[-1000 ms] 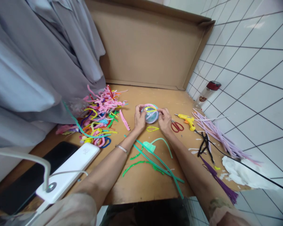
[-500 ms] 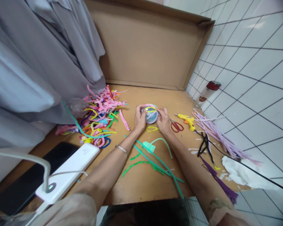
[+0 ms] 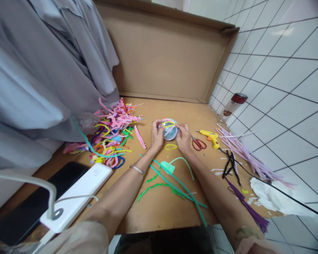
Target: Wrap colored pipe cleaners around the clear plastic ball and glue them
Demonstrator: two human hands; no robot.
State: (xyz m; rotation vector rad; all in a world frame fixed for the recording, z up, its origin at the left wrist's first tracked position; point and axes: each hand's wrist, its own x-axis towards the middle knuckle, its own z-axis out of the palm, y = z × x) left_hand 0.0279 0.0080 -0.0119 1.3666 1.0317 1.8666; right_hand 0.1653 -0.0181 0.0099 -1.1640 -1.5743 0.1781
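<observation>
- Left hand: curled round the ball's left side, gripping it.
- Clear ball: between both hands, about equally near each; a pale strip on it slants up rightward.
- Right hand: fingertips seemingly pinching the ball's right edge.

There are two hands, one ball, one yellow loop, one pair of scissors, one glue gun, one red-capped bottle, one purple tassel and one white power bank (the heaped pipe cleaners are too tangled to count).
</observation>
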